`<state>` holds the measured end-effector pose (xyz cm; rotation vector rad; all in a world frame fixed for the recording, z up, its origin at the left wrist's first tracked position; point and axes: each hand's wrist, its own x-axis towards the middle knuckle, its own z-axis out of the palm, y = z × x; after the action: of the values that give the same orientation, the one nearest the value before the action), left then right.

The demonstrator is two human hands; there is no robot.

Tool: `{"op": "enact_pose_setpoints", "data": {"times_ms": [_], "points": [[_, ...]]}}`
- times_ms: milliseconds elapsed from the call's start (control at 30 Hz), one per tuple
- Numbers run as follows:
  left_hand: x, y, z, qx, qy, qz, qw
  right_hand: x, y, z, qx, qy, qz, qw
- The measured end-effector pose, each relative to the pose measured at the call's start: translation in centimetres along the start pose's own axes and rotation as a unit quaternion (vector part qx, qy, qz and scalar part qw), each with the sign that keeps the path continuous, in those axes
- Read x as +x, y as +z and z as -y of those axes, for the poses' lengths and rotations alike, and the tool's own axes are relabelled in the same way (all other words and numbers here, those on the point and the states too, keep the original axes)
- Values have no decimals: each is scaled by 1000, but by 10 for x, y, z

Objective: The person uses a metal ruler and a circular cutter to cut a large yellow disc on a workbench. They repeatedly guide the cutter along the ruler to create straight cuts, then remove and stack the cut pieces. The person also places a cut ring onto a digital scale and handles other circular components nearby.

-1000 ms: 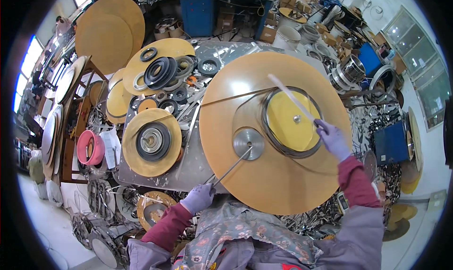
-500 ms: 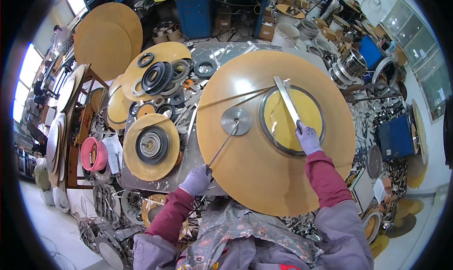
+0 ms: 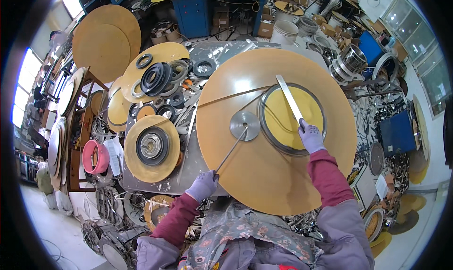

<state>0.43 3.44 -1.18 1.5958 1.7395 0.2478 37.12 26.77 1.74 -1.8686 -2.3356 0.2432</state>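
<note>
My left hand (image 3: 203,185), in a pale purple glove, grips a thin metal rod (image 3: 230,152). The rod's far end meets the middle of a small round grey metal disc (image 3: 239,127), which lies on a large tan round sheet (image 3: 283,185). My right hand (image 3: 311,136), gloved likewise, is closed on the lower end of a flat metal strip (image 3: 289,96). That strip slants across a yellow round plate (image 3: 283,126) edged by a dark grey ring (image 3: 275,146). A dark narrow band (image 3: 231,96) runs from the ring's upper side to the sheet's left edge.
Left of the sheet, a smaller tan disc (image 3: 133,164) carries stacked dark and metal rings. More rings (image 3: 155,79) crowd the table behind it. A pink bucket (image 3: 103,162) stands at far left. Shiny metal rings (image 3: 351,62) and heaped scrap strips lie to the right.
My left hand and the rod have shifted right, carrying the small disc right and slightly nearer, closer to the ringed plate. My right hand and the strip moved slightly right.
</note>
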Motion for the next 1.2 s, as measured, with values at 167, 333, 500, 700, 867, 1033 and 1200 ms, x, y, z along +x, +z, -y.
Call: {"op": "enact_pose_setpoints", "data": {"times_ms": [167, 333, 500, 700, 867, 1033, 1200], "points": [[2, -9, -9, -22, -25, 1, 999, -5, 6, -16, -17, -12, -32, 999], [3, -7, -2, -19, -16, 8, 1000, -4, -6, -15, -3, 5, -25, 1000], [3, -7, -2, -17, -5, -9, 1000, -10, -9, 6, 26, 13, 24, 999], [9, -10, -1, -14, 0, -4, 1000, -5, -5, 24, 14, -4, 14, 1000], [9, -9, 4, -7, 1, -2, 1000, -6, 0, 26, 27, 7, 14, 1000], [9, -11, 1, 6, 2, 10, 1000, -5, -2, 24, 24, 12, 17, 1000], [9, -15, 3, -9, -6, 12, 1000, -8, 0, 16, -10, 17, 24, 1000]]}}
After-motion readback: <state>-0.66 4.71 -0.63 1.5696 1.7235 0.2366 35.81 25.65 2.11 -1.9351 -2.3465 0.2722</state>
